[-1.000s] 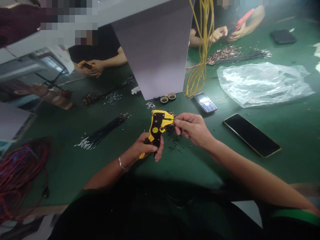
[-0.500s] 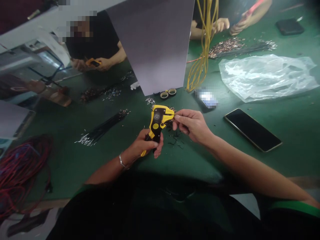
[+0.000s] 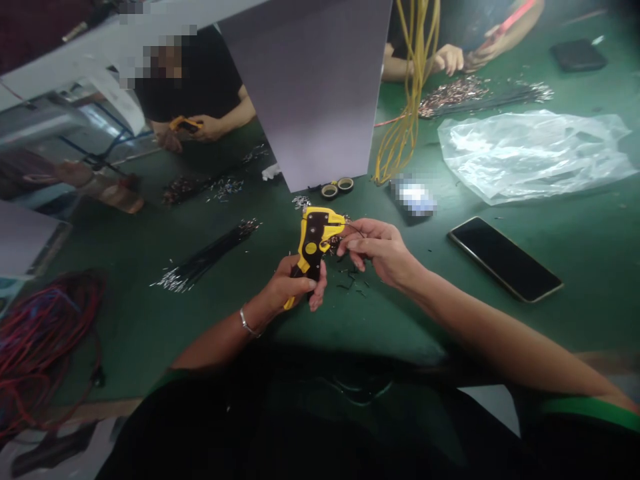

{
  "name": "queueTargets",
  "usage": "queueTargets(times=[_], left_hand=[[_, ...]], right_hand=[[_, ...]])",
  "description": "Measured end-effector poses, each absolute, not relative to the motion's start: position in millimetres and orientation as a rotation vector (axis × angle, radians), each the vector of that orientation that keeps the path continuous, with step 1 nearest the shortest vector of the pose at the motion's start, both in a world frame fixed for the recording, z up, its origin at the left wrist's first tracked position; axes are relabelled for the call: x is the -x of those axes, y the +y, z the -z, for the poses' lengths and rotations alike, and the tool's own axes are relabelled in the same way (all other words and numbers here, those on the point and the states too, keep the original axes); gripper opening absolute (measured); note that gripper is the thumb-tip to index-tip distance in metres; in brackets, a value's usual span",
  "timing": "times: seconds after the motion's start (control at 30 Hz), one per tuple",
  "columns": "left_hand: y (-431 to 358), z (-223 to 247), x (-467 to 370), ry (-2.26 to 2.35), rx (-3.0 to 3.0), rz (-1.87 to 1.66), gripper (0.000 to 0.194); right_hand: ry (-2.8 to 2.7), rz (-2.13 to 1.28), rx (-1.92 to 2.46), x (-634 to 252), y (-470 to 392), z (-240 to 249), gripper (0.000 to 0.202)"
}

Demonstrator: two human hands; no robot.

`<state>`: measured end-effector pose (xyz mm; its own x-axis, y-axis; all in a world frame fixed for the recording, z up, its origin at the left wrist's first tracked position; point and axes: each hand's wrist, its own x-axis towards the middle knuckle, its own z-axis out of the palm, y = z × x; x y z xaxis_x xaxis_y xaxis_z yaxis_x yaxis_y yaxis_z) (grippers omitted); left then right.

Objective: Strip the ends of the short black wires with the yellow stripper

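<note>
Yellow-and-black plier-shaped hand tool (image 3: 313, 233) is standing nearly upright in the left hand (image 3: 296, 285), whose grip is wrapping firmly around the lower handles. Its broad head is rising clear above that grip, with its mouth facing the right hand (image 3: 385, 248). From the mouth's side, a thin dark flexible wire (image 3: 355, 229) is curving across to the right hand, where thumb and fingers are pinching it; I can't tell whether the tool's mouth is touching the wire's end. Near the right hand, short black scraps (image 3: 353, 287) are lying on the dark green table (image 3: 395, 317), and a copper-flecked heap (image 3: 336, 243) is showing just behind the tool. Off to the left, a bundle of long black wires with silvery ends (image 3: 210, 255) is resting slantwise, while a flat black smartphone (image 3: 507, 259) is lying well apart, right of the right hand.
</note>
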<state>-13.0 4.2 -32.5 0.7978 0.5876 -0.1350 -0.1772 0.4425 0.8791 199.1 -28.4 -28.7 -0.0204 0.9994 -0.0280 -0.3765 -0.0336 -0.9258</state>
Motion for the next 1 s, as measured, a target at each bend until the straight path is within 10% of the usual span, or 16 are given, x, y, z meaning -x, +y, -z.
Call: queueTargets(times=[0.53,0.8,1.0], left_hand=[[13.7,32.0,12.7,0.488,-1.069,-0.696,0.022],[17.9,42.2,13.6,0.593,-1.181,-0.852,0.026],[14.1,39.3,8.2,0.681,-1.269,-0.921,0.023]], right_hand=[[-1.292,-0.402,1.839,-218.3,-20.5,26.9,0.018],[-1.482,-0.977,1.567,-175.9,-50.2,22.3,0.021],[-1.35,-1.228,1.296,-142.4,-64.5,47.9,0.068]])
